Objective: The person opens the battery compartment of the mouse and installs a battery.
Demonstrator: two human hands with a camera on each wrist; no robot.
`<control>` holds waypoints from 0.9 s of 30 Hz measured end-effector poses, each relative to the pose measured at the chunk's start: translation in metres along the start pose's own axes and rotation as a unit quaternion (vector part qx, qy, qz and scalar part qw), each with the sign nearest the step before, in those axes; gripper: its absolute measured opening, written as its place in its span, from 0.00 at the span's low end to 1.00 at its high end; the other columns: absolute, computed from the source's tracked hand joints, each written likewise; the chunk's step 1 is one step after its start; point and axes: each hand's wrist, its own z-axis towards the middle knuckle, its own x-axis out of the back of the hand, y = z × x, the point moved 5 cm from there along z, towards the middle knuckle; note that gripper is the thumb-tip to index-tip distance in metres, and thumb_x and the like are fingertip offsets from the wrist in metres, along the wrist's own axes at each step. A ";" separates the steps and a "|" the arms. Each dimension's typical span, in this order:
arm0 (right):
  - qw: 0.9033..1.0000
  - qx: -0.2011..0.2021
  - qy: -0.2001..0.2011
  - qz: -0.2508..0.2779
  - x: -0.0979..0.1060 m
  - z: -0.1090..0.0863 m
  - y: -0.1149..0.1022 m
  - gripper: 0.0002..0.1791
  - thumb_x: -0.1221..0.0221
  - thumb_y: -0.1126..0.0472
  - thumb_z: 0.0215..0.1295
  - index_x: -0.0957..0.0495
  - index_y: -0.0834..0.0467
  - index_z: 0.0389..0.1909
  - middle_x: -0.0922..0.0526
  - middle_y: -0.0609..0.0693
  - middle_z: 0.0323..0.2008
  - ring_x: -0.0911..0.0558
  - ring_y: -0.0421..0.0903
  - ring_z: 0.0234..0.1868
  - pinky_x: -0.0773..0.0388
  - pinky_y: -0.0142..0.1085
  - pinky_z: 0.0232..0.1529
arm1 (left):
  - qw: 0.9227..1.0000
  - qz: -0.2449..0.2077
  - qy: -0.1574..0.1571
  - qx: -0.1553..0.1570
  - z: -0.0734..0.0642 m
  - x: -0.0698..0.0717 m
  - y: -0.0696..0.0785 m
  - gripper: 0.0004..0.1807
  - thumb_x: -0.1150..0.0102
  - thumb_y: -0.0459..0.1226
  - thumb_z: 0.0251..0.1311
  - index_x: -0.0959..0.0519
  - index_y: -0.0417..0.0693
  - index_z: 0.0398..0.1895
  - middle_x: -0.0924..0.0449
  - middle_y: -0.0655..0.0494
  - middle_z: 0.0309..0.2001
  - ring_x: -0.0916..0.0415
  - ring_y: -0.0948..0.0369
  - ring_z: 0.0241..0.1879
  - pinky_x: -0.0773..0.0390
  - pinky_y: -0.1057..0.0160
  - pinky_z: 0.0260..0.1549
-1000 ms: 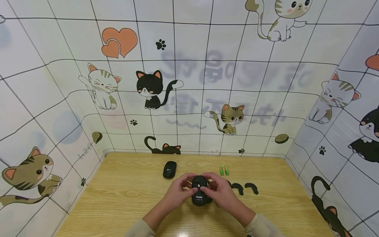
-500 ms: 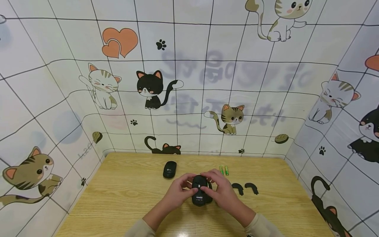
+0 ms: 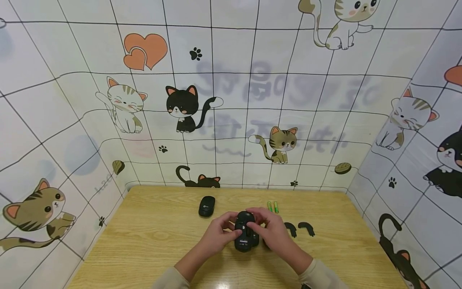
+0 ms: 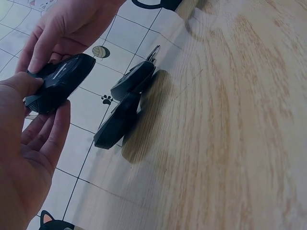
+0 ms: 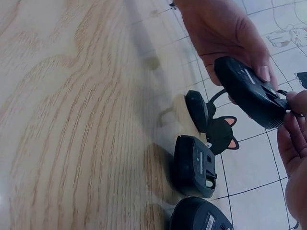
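A black computer mouse (image 3: 243, 243) is held label side up between both hands, raised above the table in the wrist views. My left hand (image 3: 217, 233) grips its left side, thumb on the underside and fingers round the edge. My right hand (image 3: 275, 233) pinches the far end, thumb on the underside. There, in the right wrist view, a thin dark piece (image 5: 282, 98) shows at the fingertips, partly hidden by them. Below the hands lie another black mouse (image 5: 194, 165), underside up, and one more (image 5: 199, 215) beside it.
A black mouse (image 3: 207, 206) lies top up at the back left. Two green batteries (image 3: 272, 207) lie at the back right. Curved black pieces (image 3: 306, 228) lie right of the hands, one partly covered. A cat-print sheet (image 3: 231, 100) encloses the wooden table (image 3: 151, 237).
My right thumb has slid up and to the right on the mouse's underside, and the right fingers have shifted slightly. The left hand keeps its hold. The other things stay put.
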 end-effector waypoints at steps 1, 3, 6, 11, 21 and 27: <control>1.000 -0.015 0.001 0.017 0.001 0.001 0.001 0.22 0.26 0.62 0.72 0.14 0.54 0.65 0.14 0.43 0.36 0.16 0.41 0.36 0.18 0.37 0.37 | 1.000 0.000 0.001 0.000 0.000 0.000 0.001 0.22 0.29 0.34 0.74 0.18 0.49 0.69 0.16 0.47 0.54 0.14 0.55 0.45 0.13 0.65 0.38; 0.998 -0.039 0.003 0.049 0.003 0.001 0.001 0.21 0.27 0.62 0.73 0.14 0.55 0.65 0.13 0.47 0.36 0.16 0.42 0.38 0.19 0.35 0.39 | 1.000 0.002 0.003 0.000 0.000 0.000 0.001 0.22 0.29 0.33 0.73 0.18 0.49 0.69 0.15 0.47 0.54 0.14 0.55 0.45 0.14 0.65 0.38; 0.995 -0.063 0.011 0.080 0.007 0.003 0.003 0.20 0.27 0.63 0.73 0.13 0.55 0.63 0.13 0.51 0.36 0.16 0.44 0.38 0.19 0.33 0.40 | 1.000 0.006 0.007 -0.001 0.000 0.001 0.002 0.22 0.29 0.33 0.73 0.17 0.50 0.68 0.16 0.47 0.54 0.13 0.55 0.44 0.14 0.65 0.38; 0.992 -0.084 0.019 0.087 0.012 0.005 0.006 0.19 0.26 0.63 0.72 0.12 0.55 0.62 0.13 0.53 0.37 0.15 0.45 0.38 0.15 0.34 0.43 | 1.000 0.010 0.010 -0.001 0.000 0.001 0.001 0.22 0.29 0.34 0.73 0.17 0.51 0.68 0.16 0.48 0.54 0.13 0.56 0.44 0.14 0.64 0.38; 0.991 -0.099 0.038 0.086 0.028 0.002 0.016 0.18 0.26 0.62 0.72 0.11 0.56 0.61 0.14 0.54 0.39 0.14 0.46 0.39 0.14 0.34 0.43 | 1.000 0.026 0.010 -0.005 0.001 0.002 -0.005 0.23 0.28 0.34 0.73 0.17 0.55 0.69 0.14 0.53 0.52 0.12 0.57 0.44 0.13 0.63 0.41; 0.991 -0.111 0.023 0.076 0.040 0.001 0.025 0.20 0.27 0.63 0.73 0.12 0.56 0.64 0.15 0.53 0.39 0.15 0.47 0.37 0.12 0.42 0.41 | 1.000 0.022 0.011 -0.001 0.000 0.003 -0.003 0.24 0.28 0.34 0.74 0.18 0.49 0.70 0.15 0.51 0.53 0.13 0.56 0.46 0.14 0.64 0.41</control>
